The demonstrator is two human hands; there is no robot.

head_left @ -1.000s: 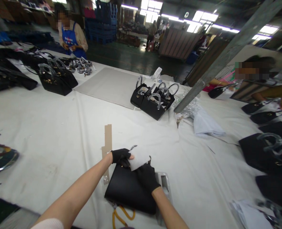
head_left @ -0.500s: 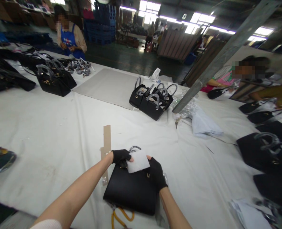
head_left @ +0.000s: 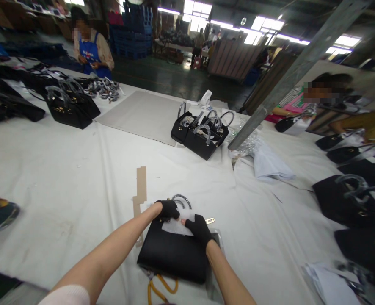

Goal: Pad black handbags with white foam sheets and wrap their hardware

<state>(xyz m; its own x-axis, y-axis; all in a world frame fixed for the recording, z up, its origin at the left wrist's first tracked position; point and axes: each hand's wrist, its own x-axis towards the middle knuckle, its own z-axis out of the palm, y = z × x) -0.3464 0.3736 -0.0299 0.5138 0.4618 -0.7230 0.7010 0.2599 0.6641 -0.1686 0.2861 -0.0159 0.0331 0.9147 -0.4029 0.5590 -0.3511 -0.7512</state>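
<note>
A black handbag (head_left: 171, 258) lies on the white-covered table in front of me, its wrapped handles (head_left: 181, 198) pointing away. Over its upper part rests a small thin white sheet (head_left: 172, 228). My left hand (head_left: 169, 210), in a black fingerless glove, has its fingers closed at the sheet's upper left. Gloved the same way, my right hand (head_left: 200, 229) presses its thumb on the sheet's right side; its other fingers are partly hidden. A strap end with a gold plate (head_left: 210, 220) sticks out beyond the right hand.
Yellow loops like scissor handles (head_left: 150, 292) show below the bag. Brown card strips (head_left: 141, 184) lie left of it. Several black handbags (head_left: 200, 142) stand farther back, more (head_left: 340, 195) at right. A slanted metal post (head_left: 270, 101) crosses the right. Co-workers sit or stand around the table.
The white sheet has gone from raised between my hands to lying flatter on the bag. My hands have come closer together, and the gold-plated strap end now shows.
</note>
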